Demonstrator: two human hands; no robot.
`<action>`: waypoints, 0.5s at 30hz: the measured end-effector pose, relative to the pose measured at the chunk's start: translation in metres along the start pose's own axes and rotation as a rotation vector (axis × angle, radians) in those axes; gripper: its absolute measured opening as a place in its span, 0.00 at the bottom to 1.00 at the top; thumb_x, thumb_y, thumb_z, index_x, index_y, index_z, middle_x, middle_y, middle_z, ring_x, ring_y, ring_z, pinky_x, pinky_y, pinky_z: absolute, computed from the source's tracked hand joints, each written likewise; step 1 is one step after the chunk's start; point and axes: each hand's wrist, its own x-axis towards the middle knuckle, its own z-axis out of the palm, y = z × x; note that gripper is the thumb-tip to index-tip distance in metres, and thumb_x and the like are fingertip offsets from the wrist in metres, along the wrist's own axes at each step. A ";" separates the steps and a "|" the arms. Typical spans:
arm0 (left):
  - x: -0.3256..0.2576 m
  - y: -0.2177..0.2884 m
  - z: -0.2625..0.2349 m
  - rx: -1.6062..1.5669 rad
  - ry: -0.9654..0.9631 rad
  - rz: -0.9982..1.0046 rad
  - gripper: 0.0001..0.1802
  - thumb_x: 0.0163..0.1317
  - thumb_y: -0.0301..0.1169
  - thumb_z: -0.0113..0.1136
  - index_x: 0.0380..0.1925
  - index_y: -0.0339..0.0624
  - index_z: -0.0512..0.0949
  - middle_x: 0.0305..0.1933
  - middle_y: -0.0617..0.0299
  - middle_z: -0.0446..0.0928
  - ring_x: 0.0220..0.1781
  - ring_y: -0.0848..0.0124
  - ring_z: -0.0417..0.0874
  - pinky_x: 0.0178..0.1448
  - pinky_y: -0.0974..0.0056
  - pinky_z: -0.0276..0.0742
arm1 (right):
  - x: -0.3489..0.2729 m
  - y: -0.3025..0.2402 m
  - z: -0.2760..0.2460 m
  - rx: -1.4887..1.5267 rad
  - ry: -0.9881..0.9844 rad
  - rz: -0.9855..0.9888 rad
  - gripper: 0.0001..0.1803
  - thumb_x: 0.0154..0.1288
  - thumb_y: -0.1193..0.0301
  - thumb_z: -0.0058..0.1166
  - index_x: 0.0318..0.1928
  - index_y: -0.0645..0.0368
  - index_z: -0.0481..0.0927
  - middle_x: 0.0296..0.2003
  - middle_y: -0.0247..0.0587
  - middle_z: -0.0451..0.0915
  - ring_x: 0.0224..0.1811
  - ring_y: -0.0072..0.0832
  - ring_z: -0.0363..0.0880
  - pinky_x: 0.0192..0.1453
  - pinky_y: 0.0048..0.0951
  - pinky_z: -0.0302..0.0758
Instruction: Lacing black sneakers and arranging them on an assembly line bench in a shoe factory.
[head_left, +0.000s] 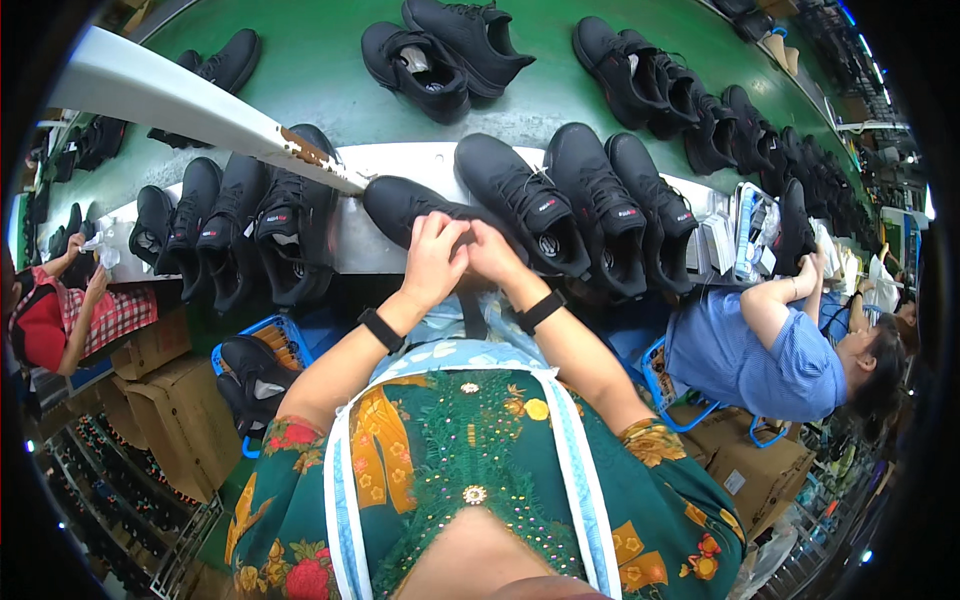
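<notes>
A black sneaker (394,205) lies at a slant in front of me, its toe toward the far left. Over its lacing area my left hand (433,262) is closed, fingers bent and pressed on the upper. Close beside it my right hand (493,253) also has its fingers curled in a pinch at the shoe. The two hands nearly meet, hiding the laces and the opening between them. Just right of them stands another laced black sneaker (520,195), heel toward me. Left of the held shoe, a further black sneaker (297,225) rests on the bench edge.
A white metal post (215,105) slants in from the upper left. More black sneakers (600,200) line the bench, and others sit on the green conveyor belt (320,60). Co-workers work on either side, one in a blue shirt (750,350). Blue baskets (300,340) and cardboard boxes (180,420) stand below.
</notes>
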 end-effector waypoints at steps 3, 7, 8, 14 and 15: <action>0.002 -0.001 0.002 0.043 -0.009 0.013 0.16 0.43 0.21 0.57 0.36 0.40 0.74 0.35 0.54 0.67 0.41 0.55 0.67 0.47 0.56 0.68 | -0.002 0.000 0.000 -0.229 0.029 -0.044 0.12 0.55 0.78 0.44 0.41 0.67 0.71 0.37 0.58 0.76 0.41 0.46 0.77 0.44 0.37 0.72; 0.002 -0.001 0.002 0.033 0.028 0.003 0.17 0.42 0.22 0.59 0.37 0.40 0.74 0.35 0.54 0.66 0.41 0.56 0.67 0.46 0.56 0.68 | -0.040 -0.011 -0.001 -0.178 0.242 -0.277 0.22 0.55 0.79 0.42 0.53 0.68 0.67 0.48 0.59 0.72 0.53 0.48 0.70 0.56 0.36 0.68; 0.002 -0.001 0.002 0.015 0.044 -0.007 0.17 0.42 0.22 0.59 0.37 0.40 0.74 0.35 0.54 0.66 0.41 0.56 0.67 0.46 0.56 0.68 | -0.048 -0.014 -0.002 -0.187 0.240 -0.233 0.23 0.55 0.80 0.41 0.54 0.68 0.66 0.50 0.59 0.71 0.55 0.46 0.70 0.58 0.35 0.68; 0.000 -0.003 0.000 -0.018 0.052 -0.012 0.17 0.42 0.23 0.59 0.37 0.40 0.73 0.36 0.54 0.66 0.42 0.56 0.67 0.47 0.57 0.68 | -0.054 -0.015 -0.015 0.432 0.109 0.307 0.26 0.59 0.78 0.42 0.59 0.75 0.60 0.50 0.54 0.72 0.51 0.32 0.73 0.55 0.27 0.69; 0.000 -0.003 0.000 -0.009 0.039 -0.006 0.17 0.42 0.23 0.59 0.38 0.39 0.73 0.36 0.54 0.66 0.42 0.56 0.67 0.47 0.57 0.68 | -0.048 -0.013 -0.017 0.611 0.071 0.454 0.27 0.59 0.77 0.42 0.59 0.75 0.59 0.49 0.52 0.72 0.47 0.29 0.74 0.53 0.25 0.71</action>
